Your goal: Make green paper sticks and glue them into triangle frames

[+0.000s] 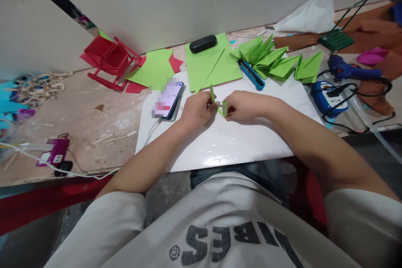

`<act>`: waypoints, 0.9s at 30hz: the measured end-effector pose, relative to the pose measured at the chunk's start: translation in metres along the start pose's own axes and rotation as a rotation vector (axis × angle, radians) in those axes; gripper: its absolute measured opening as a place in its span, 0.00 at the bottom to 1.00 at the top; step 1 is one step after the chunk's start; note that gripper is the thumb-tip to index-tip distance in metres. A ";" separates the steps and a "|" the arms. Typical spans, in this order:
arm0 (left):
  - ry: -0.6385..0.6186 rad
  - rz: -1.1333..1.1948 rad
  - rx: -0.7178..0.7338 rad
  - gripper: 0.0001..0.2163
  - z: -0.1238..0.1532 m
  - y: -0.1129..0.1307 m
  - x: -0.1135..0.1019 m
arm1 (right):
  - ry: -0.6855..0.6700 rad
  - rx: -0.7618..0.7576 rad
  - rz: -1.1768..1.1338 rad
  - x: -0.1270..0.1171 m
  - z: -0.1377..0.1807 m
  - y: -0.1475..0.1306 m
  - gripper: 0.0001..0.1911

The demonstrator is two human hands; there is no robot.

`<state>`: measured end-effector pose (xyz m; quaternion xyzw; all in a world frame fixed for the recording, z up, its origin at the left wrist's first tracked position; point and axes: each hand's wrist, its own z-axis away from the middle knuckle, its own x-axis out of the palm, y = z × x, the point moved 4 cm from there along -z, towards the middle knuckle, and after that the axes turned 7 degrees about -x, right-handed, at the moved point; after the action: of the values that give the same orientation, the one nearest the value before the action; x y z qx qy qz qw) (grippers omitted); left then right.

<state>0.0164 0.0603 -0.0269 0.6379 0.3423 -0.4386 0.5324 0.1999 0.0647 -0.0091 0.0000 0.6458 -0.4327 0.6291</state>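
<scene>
Over the white board (216, 146), my left hand (196, 109) pinches one end of a narrow folded strip of green paper (220, 111). My right hand (245, 105) is closed on its other end, which bends upward beside the thumb. Between the two hands the strip's middle dips low, close to the board. Just past my fingers lie flat green paper sheets (205, 71). Beyond my right hand are a blue utility knife (251, 74) and several folded green paper pieces (273, 60). My fingertips are partly hidden by the strip and the hands.
Left of my hands a phone (171, 102) lies on the board. A red paper rocking chair (109, 60) stands behind it. A black case (203, 44) rests on the green sheets. At right are a blue glue gun (354, 68) and a blue power socket (329, 99) with cables.
</scene>
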 end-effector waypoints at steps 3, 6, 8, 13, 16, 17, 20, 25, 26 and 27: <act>0.017 0.039 0.026 0.07 0.004 0.000 0.000 | -0.007 0.002 -0.018 0.001 0.000 0.001 0.03; 0.064 0.130 0.047 0.08 0.006 -0.002 -0.003 | -0.011 0.003 -0.018 0.001 -0.001 0.001 0.04; 0.086 0.204 0.044 0.10 0.006 -0.005 -0.005 | -0.010 -0.001 -0.018 0.000 -0.001 0.000 0.04; 0.038 0.298 -0.022 0.12 0.003 -0.010 -0.010 | -0.018 -0.010 -0.024 -0.001 0.001 -0.003 0.03; 0.023 0.303 -0.062 0.11 0.004 -0.010 -0.015 | -0.019 -0.004 -0.039 -0.001 0.002 -0.004 0.03; 0.017 0.322 -0.074 0.11 0.005 -0.011 -0.016 | -0.018 -0.010 -0.037 -0.001 0.002 -0.004 0.04; -0.035 0.423 -0.108 0.12 0.006 -0.013 -0.016 | -0.024 -0.022 -0.022 0.000 0.001 -0.004 0.04; -0.031 0.332 -0.101 0.09 0.006 -0.012 -0.010 | -0.041 -0.023 -0.011 -0.002 0.002 -0.008 0.04; -0.028 0.285 -0.085 0.07 0.006 -0.010 -0.008 | -0.043 -0.019 -0.008 -0.002 0.002 -0.009 0.04; -0.026 0.241 -0.068 0.06 0.006 -0.008 -0.006 | -0.046 -0.011 -0.008 -0.002 0.002 -0.009 0.04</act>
<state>0.0053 0.0562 -0.0243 0.6503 0.2707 -0.3679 0.6070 0.1968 0.0593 -0.0024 -0.0157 0.6335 -0.4315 0.6421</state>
